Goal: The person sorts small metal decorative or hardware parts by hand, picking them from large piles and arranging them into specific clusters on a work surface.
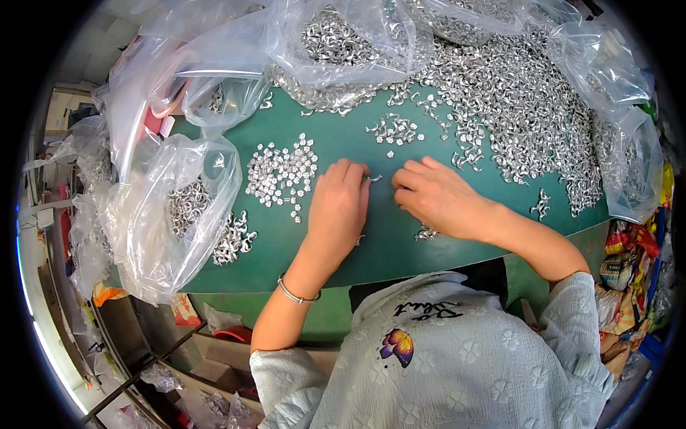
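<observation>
My left hand is over the middle of the green table, fingers closed in a pinch. A small curved silver metal piece sticks out at its fingertips. My right hand is a short way to the right, fingers curled together; whatever they hold, if anything, is hidden. Left of my left hand lies a patch of small silver flower-shaped pieces. Beyond both hands is a small loose cluster of metal pieces. A few more pieces lie by my right wrist, partly covered.
A large heap of curved silver pieces spreads over the far right. Clear plastic bags of similar pieces stand along the back, with another bag at the left. A small pile lies beside it. Colourful packages are at the right.
</observation>
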Demonstrator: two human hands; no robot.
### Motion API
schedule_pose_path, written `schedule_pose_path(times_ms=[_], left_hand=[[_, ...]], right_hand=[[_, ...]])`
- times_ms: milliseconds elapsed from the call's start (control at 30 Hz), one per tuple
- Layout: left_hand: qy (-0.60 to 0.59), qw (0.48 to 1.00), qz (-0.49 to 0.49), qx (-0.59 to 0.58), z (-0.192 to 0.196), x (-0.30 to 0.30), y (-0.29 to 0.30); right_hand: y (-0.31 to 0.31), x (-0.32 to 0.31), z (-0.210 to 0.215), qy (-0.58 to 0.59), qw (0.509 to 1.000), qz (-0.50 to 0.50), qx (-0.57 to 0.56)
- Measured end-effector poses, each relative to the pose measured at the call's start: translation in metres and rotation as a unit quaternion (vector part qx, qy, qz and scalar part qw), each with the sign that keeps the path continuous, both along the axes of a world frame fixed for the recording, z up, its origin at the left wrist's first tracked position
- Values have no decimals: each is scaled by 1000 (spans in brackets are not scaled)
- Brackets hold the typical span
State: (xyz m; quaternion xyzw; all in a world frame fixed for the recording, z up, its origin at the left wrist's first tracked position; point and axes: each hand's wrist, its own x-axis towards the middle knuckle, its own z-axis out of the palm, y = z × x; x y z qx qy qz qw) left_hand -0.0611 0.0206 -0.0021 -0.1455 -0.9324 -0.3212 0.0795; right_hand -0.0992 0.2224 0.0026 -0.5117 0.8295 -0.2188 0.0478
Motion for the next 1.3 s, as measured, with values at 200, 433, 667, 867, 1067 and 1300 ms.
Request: schedule_pose_path(times_ms=[200, 433, 667, 867, 1067, 1300], left_hand=[[-3, 999, -47, -12, -6, 2, 3], [-33, 992, -121, 21, -10, 24, 52], [3, 996, 28, 90, 12, 40, 15], [-7, 987, 147, 62, 3, 58, -22], [4, 997, 76, -14, 6, 66, 7], [3, 998, 55, -41, -14, 71, 4]], right_hand=[[28, -14, 15, -55, 992, -87, -68], [32, -32, 22, -122, 975, -153, -108], [13, -31, 18, -272, 946, -130, -117], [-37, -5, -14, -177, 975, -26, -128], [-3, -45, 3, -105, 961, -227, -116], [5, -18, -7, 25, 994, -101, -31]])
